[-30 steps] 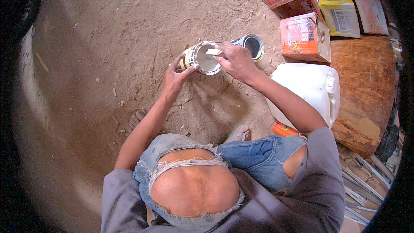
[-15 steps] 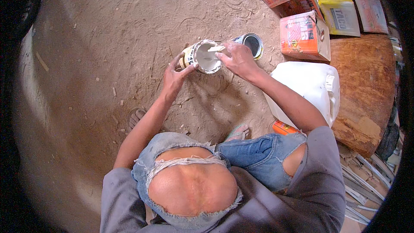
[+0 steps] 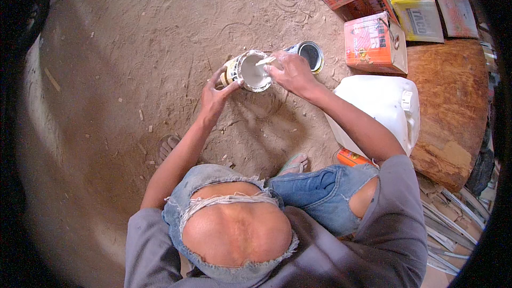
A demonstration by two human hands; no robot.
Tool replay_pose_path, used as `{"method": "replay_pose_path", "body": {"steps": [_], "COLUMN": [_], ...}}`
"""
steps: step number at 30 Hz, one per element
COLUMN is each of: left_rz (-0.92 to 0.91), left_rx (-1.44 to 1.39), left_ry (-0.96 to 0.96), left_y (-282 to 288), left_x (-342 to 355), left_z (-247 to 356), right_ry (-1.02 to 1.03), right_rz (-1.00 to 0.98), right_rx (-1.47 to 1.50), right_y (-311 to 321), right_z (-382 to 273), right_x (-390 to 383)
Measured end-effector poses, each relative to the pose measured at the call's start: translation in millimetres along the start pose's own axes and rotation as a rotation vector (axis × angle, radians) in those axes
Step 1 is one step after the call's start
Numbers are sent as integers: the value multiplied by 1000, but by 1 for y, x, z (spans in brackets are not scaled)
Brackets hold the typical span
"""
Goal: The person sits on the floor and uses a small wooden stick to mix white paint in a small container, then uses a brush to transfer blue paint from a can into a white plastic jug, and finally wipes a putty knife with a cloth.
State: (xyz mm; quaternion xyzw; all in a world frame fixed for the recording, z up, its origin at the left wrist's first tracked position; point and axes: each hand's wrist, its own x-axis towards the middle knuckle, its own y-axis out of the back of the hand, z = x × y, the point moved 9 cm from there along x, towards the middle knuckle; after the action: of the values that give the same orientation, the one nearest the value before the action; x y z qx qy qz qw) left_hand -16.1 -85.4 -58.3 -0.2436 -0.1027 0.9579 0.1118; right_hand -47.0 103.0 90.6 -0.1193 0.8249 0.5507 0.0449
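Note:
A round can (image 3: 231,71) with a pale label stands tilted on the sandy ground, its rim smeared white and pale grey paint-like stuff inside. My left hand (image 3: 216,95) is wrapped round its near left side, thumb close to the rim. Closed on a pale flat stick (image 3: 265,61), my right hand (image 3: 293,74) is at the can's right edge; the stick's end shows over the opening, and the rest is hidden by my fingers. Just beyond that hand is a second can (image 3: 311,56), with a dark inside.
On the right are a white plastic jug (image 3: 368,104), an orange-and-white square tin (image 3: 373,42) and a yellow tin (image 3: 418,16), beside a large brown wooden slab (image 3: 448,101). Thin strips (image 3: 448,224) lie at lower right. My sandalled foot (image 3: 295,164) rests on the ground.
My right hand has shifted slightly left and the stick in it has changed its slant a little. My left hand stays on the can.

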Motion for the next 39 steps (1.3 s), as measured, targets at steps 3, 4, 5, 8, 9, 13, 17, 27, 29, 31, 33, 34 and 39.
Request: {"method": "replay_pose_path", "body": {"steps": [3, 4, 5, 8, 9, 13, 17, 27, 29, 31, 33, 34, 39], "left_rz": [4, 4, 4, 23, 6, -17, 0, -2, -7, -21, -22, -23, -22], "left_rx": [31, 40, 41, 42, 36, 20, 86, 52, 41, 27, 16, 3, -57], "left_ry": [10, 11, 11, 16, 22, 33, 27, 5, 20, 6, 23, 43, 25], "left_y": [0, 0, 0, 2, 0, -3, 1, -5, -8, -12, -12, -12, -11], "left_x": [0, -1, -1, -1, -2, -5, -2, -4, -8, -10, -10, -10, -8], "left_z": [0, 1, 0, -1, 2, 6, -3, 2, 7, 12, 15, 14, 9], "right_ry": [42, 41, 25, -25, -65, 105, 14, 68, 119, 99, 80, 17, 9], "right_rz": [-23, -22, -29, 24, 85, 297, -2, 178, 112, 82, 48, -30, -86], "right_rx": [157, 158, 196, 259, 289, -5, 62, 26, -62, 16, 93, 135, 68], "right_y": [-13, -15, -19, -17, -12, 12, -5, 7, 1, -5, -10, -18, -8], "right_z": [-6, -8, -9, -12, -9, -10, -6, -15, -15, -8, -9, -9, -21], "right_x": [-6, -4, -2, 6, 6, -2, -7, -2, -6, -12, -11, -8, 7]}}
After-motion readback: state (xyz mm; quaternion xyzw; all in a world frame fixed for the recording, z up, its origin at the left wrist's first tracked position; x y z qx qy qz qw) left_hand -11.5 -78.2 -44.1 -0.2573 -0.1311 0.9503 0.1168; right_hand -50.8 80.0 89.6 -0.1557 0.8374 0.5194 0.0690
